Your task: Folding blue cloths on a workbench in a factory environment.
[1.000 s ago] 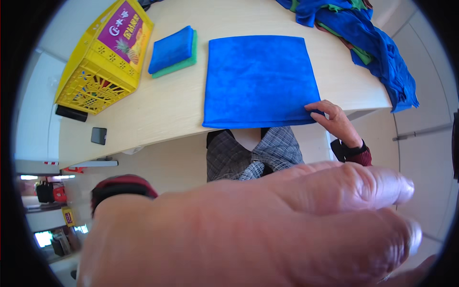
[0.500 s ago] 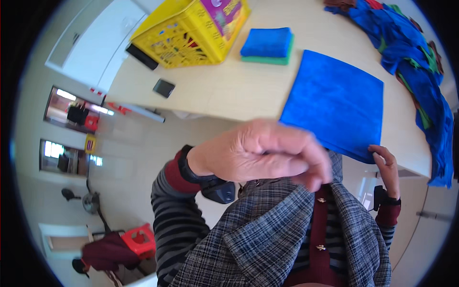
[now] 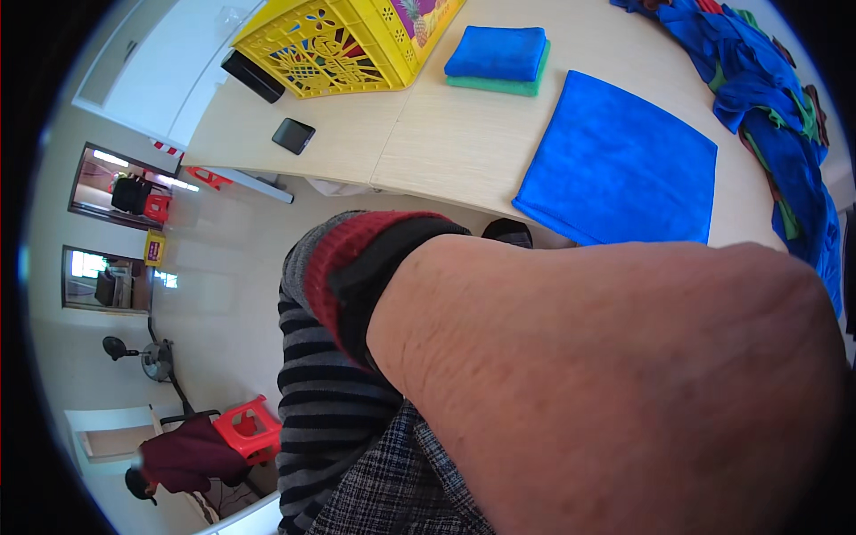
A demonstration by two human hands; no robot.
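My left hand (image 3: 624, 374) is raised very close to the camera and fills the lower right; its fingers are out of sight, so their pose cannot be told. A blue cloth (image 3: 624, 165) lies flat on the table, its near edge partly covered by this hand in the picture. I cannot make out any contact between the two. My right hand does not show. Beyond the flat cloth sits a small stack, with a folded blue cloth (image 3: 497, 53) on top of a folded green one (image 3: 492, 86).
On the pale table (image 3: 428, 152) stand a yellow crate (image 3: 334, 49), a black cylindrical thing (image 3: 252, 77) and a dark phone (image 3: 293, 135). A loose heap of blue, green and brown cloths (image 3: 758, 85) runs along the right. Farther left are a red stool (image 3: 250, 431), a fan (image 3: 157, 360) and a person (image 3: 192, 453).
My left hand has risen toward the camera and swung right, growing large. My right hand, earlier at the blue cloth's near right corner, has gone from sight. The view has shifted slightly.
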